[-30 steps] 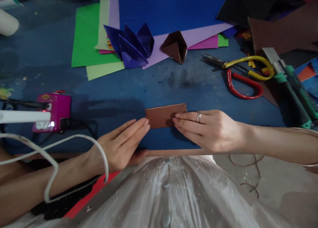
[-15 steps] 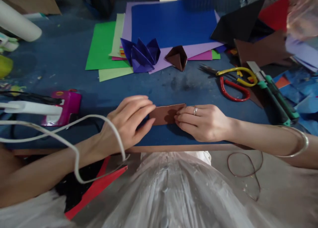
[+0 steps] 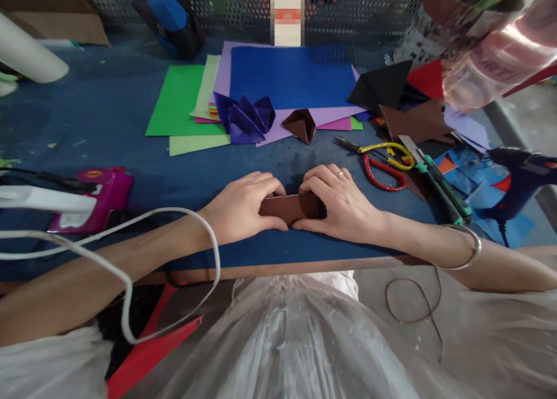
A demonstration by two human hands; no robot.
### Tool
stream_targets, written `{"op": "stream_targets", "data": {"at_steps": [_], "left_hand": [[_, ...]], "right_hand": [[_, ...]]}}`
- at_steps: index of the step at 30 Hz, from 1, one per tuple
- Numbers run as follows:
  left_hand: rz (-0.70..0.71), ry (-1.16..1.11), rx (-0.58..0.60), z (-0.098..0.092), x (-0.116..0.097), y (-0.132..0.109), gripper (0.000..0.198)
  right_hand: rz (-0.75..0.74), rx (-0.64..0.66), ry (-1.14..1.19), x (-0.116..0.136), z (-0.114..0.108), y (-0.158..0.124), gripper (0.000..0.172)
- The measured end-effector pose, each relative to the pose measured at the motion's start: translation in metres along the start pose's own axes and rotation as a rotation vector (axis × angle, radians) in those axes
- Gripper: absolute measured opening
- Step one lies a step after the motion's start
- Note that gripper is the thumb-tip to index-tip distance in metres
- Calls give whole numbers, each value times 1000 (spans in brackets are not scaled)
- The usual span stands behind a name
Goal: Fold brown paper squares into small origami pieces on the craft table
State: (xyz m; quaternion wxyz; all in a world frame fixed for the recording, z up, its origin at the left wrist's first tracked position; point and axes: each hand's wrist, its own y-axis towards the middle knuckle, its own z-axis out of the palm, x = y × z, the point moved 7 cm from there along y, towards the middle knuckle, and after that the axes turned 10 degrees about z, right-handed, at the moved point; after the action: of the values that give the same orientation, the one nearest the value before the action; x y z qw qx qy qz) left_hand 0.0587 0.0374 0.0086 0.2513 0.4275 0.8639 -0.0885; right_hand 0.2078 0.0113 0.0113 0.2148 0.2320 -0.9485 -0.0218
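Between my two hands is a small folded piece of brown paper, near the front edge of the table. My left hand grips its left end, thumb along the near side and fingers at the far side. My right hand, with a ring on one finger, holds the right end in the same way. Beyond them stand a folded purple paper shape and a small folded brown paper piece, both by the paper stack's near edge.
Sheets of coloured paper lie at the back. Scissors, a cutter knife and a glue gun are to the right. On the left, a white cable loops over my forearm from a magenta power strip.
My left hand has moved right onto the paper's end, and both hands now grip it with thumbs on the near side. The view has tilted up, showing more of the table's back.
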Motion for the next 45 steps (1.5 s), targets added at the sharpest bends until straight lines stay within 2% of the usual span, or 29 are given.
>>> {"op": "stream_targets", "data": {"at_steps": [3,5,8,10,12,14,16,17,20,23,25,27,29,32,34,38,41,45], "left_hand": [[-84,-136,-62,-4,0,-5,21],[-184,-307,-85,-4,3,-9,18],[-327,-601,-67,4,6,-13,28],[-349,-690,-57,9,5,-14,34],[-287,-622,-106,7,4,-15,37],[-151,-366,-251,-5,0,-16,38],[73,-17,-387,-16,-16,-20,37],[208,120,-405,-15,-27,-22,34],[567,256,-289,4,-53,-27,26],[733,263,-188,20,-66,-32,31],[751,269,-176,23,-69,-32,34],[743,270,-170,23,-70,-32,34],[743,276,-161,23,-70,-33,33],[741,263,-164,23,-68,-34,31],[733,240,-164,24,-65,-35,31],[720,243,-110,28,-64,-34,35],[708,236,-117,25,-65,-32,33],[713,234,-101,26,-64,-32,33]], "right_hand": [[88,41,193,-4,-1,2,22],[130,51,323,-6,-2,2,24],[189,73,526,-10,-3,3,34],[223,101,623,-14,-3,4,36],[216,121,592,-15,-4,5,37],[182,139,429,-15,-5,6,39],[153,160,237,-17,-6,7,42],[148,168,164,-18,-6,7,43],[137,187,54,-22,-4,8,45],[121,156,45,-24,-5,8,48],[123,78,53,-24,-10,8,46],[142,16,67,-23,-16,7,38],[164,54,104,-21,-17,5,29],[191,200,159,-15,-12,3,27],[217,240,162,-14,-11,2,26],[263,235,161,-16,-13,2,25],[282,228,189,-21,-14,4,23],[253,220,249,-26,-17,6,20]]}}
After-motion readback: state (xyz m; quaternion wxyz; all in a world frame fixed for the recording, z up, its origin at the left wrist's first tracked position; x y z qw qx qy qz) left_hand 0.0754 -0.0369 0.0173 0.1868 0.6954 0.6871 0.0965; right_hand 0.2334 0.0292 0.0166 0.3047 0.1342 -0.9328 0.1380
